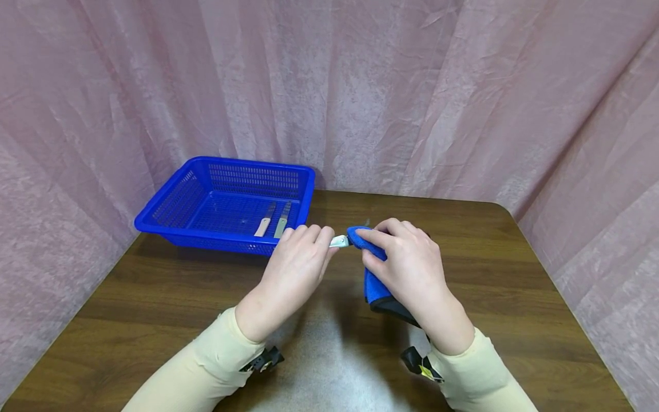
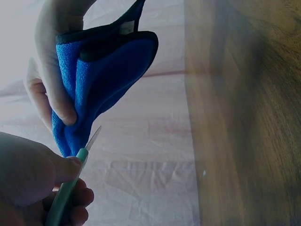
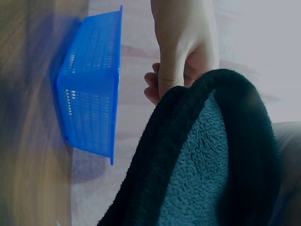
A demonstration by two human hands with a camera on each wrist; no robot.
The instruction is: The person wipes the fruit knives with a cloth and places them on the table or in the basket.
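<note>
My left hand grips the pale green handle of a small knife, its thumb lying along the handle in the left wrist view. The blade points away from that hand toward a blue cloth with black edging. Fingers and thumb of my right hand pinch the folded cloth at the blade, which it partly hides in the head view. The rest of the cloth hangs below the right hand. In the right wrist view the cloth covers much of the left hand's work.
A blue plastic basket stands at the back left of the wooden table. Inside lie two small knives, one with a pale pink handle and one with a pale green handle. Pink curtains hang behind the table.
</note>
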